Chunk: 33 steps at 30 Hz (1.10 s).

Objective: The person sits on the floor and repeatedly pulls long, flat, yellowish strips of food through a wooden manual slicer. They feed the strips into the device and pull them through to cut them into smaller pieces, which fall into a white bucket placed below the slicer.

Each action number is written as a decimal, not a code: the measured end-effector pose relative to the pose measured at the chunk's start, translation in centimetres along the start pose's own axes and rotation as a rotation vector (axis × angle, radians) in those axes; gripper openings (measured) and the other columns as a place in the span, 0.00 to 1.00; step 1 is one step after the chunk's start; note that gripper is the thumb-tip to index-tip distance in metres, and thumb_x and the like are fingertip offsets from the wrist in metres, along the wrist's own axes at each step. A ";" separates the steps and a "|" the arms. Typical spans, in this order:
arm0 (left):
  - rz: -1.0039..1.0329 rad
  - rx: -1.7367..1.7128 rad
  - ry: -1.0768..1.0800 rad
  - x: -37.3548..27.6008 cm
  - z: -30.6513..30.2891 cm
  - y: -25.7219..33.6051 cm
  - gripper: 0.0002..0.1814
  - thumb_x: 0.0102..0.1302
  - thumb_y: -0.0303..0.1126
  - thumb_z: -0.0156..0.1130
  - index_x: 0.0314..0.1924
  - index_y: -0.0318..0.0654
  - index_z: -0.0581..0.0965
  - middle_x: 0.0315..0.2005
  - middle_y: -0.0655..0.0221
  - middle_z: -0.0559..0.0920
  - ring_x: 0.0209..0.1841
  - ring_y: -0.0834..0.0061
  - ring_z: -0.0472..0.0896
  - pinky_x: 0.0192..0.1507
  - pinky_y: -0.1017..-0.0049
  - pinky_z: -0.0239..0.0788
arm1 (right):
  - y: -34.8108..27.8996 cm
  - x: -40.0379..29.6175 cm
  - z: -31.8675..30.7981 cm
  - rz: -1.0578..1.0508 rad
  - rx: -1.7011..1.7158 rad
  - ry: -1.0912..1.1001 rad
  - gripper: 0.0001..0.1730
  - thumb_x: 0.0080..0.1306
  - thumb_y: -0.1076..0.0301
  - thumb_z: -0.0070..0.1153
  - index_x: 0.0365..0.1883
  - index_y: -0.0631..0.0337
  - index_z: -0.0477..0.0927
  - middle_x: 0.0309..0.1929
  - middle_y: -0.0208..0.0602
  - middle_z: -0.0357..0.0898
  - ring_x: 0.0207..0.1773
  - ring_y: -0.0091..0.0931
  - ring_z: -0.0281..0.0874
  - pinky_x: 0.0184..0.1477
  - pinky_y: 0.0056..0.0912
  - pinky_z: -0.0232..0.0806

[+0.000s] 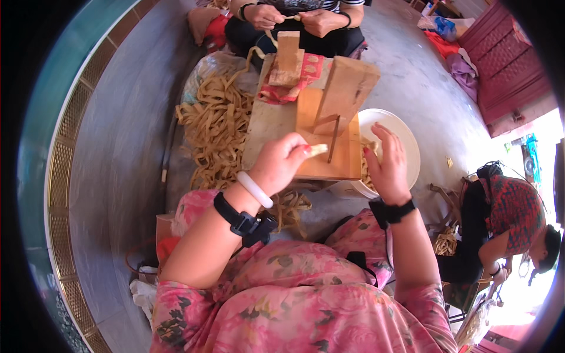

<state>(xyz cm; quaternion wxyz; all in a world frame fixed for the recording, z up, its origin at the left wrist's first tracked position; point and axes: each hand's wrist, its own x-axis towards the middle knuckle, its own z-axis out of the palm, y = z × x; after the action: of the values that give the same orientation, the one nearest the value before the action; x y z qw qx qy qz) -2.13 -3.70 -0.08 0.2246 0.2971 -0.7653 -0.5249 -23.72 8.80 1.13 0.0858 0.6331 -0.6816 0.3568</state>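
My left hand [282, 159] pinches a short pale strip end [318, 150] between thumb and forefinger, over the near left part of an orange-brown wooden board [346, 165]. Just right of the strip, a thin dark rod [334, 139] leans against an upright wooden block [346, 92] that stands on the board. My right hand [388, 165] is raised at the board's right side with thumb and fingers apart, holding nothing. Below and behind it stands a round white bucket [410, 141] with tan pieces inside. A large heap of flat tan strips [220, 119] lies left of the low table [260, 137].
Across the table a person's hands [293, 20] hold a strip near a second wooden block [288, 50] on red patterned cloth [312, 70]. More strips [291, 207] hang below the near table edge. At right another person [514, 212] sits bent over beside a bundle of strips [446, 242].
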 end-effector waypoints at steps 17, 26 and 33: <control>0.453 0.014 -0.147 -7.2 3.2 -1.1 0.17 0.61 0.21 0.55 0.52 0.35 0.75 0.44 0.64 0.81 0.44 0.67 0.80 0.51 0.72 0.70 | -9.1 -7.8 -0.4 0.031 0.792 -0.424 0.18 0.54 0.79 0.59 0.45 0.61 0.75 0.30 0.42 0.78 0.34 0.43 0.78 0.38 0.40 0.71; -0.573 -0.771 -0.794 -7.4 2.9 -1.2 0.07 0.70 0.28 0.54 0.47 0.39 0.71 0.30 0.71 0.78 0.32 0.84 0.76 0.36 0.82 0.68 | -8.0 -9.2 0.6 0.100 0.538 -0.264 0.08 0.61 0.71 0.62 0.33 0.62 0.75 0.28 0.42 0.79 0.32 0.35 0.80 0.35 0.33 0.71; 0.369 0.188 -0.292 -7.7 4.7 -0.4 0.16 0.59 0.23 0.64 0.47 0.40 0.70 0.37 0.61 0.81 0.36 0.61 0.81 0.40 0.66 0.73 | -3.6 -10.3 3.3 1.088 1.630 -0.613 0.07 0.69 0.70 0.55 0.41 0.64 0.73 0.31 0.27 0.78 0.28 0.19 0.73 0.31 0.17 0.67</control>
<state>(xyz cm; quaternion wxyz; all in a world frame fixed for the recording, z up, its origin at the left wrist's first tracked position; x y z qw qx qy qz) 0.46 4.62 -2.32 0.1750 0.0928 -0.8764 -0.4389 -17.41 15.26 -5.76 -0.7215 0.1682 -0.4192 0.5248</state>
